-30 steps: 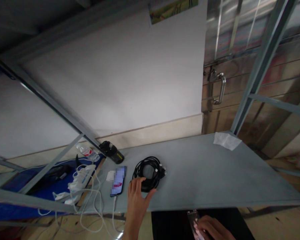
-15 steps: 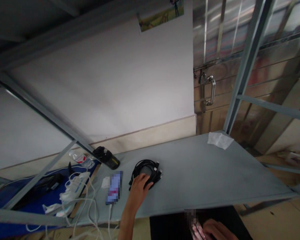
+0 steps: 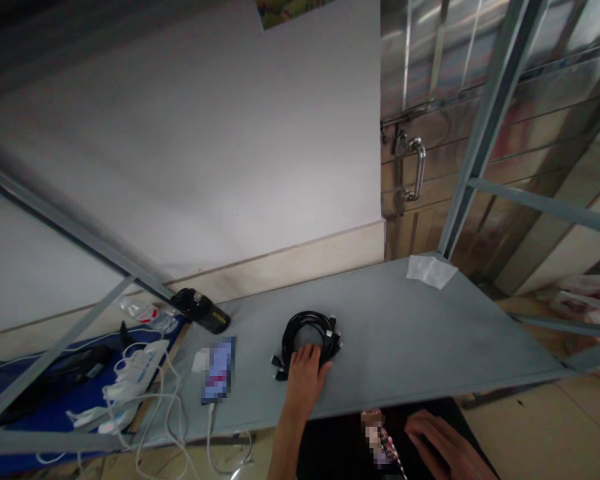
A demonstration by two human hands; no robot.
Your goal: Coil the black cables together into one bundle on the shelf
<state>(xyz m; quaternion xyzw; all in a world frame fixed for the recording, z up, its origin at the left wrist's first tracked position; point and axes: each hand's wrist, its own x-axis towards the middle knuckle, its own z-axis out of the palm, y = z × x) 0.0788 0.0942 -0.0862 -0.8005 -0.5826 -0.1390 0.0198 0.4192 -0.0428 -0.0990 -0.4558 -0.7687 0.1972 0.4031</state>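
A coil of black cables (image 3: 293,328) with several connectors at its sides lies on the grey tabletop (image 3: 405,340). My left hand (image 3: 304,380) is at the coil's near side, its fingers curled over the cable loops; the fingers' undersides are hidden. At the lower right, my right hand (image 3: 437,441) lies over the black cloth on my lap (image 3: 330,450), fingers fairly straight and close together, with nothing seen in it. Just left of it is a pink and dark beaded strand (image 3: 391,450), joined to something pixelated.
Left of the coil lie a phone (image 3: 220,370) with a white cable and a black cylindrical item (image 3: 203,311). Further left are a clear bottle (image 3: 150,315), a power strip (image 3: 140,373) and tangled white cords. A white tissue (image 3: 431,271) lies near the metal post (image 3: 480,133).
My left hand and the coil have moved right across the tabletop, and the coil has turned. The right hand now lies apart from the beaded strand. The view has shifted slightly.
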